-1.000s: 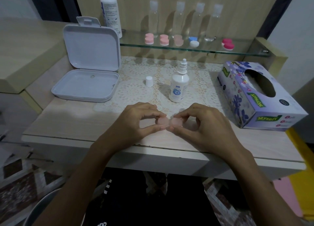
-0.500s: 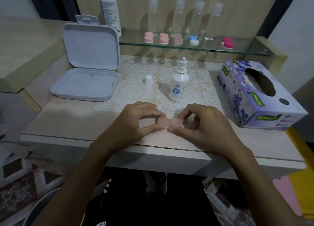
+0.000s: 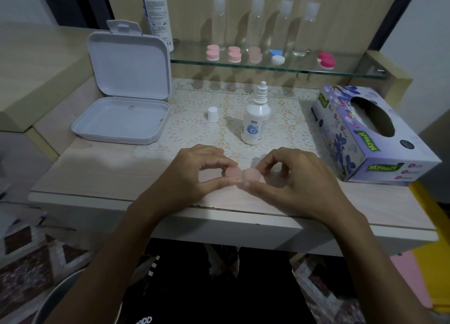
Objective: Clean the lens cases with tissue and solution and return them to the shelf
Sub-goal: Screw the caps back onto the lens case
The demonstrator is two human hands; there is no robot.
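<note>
A pale pink double lens case (image 3: 241, 174) is held just above the front of the table. My left hand (image 3: 194, 175) pinches its left cap between thumb and forefinger. My right hand (image 3: 292, 177) pinches its right cap the same way. The small solution bottle (image 3: 255, 119) stands uncapped behind my hands, and its white cap (image 3: 212, 114) sits to its left on the lace mat. The tissue box (image 3: 365, 138) lies at the right. Several other lens cases, pink (image 3: 212, 52), blue and white (image 3: 277, 56) and magenta (image 3: 326, 60), rest on the glass shelf (image 3: 267, 66).
An open white plastic box (image 3: 121, 119) stands at the back left of the table. A tall white bottle (image 3: 157, 12) and several clear bottles (image 3: 257, 21) stand on the shelf. The table's front edge (image 3: 219, 209) runs just under my wrists.
Both hands stay on the pink case; the fingers of my right hand have shifted slightly around its right cap. Nothing else has moved.
</note>
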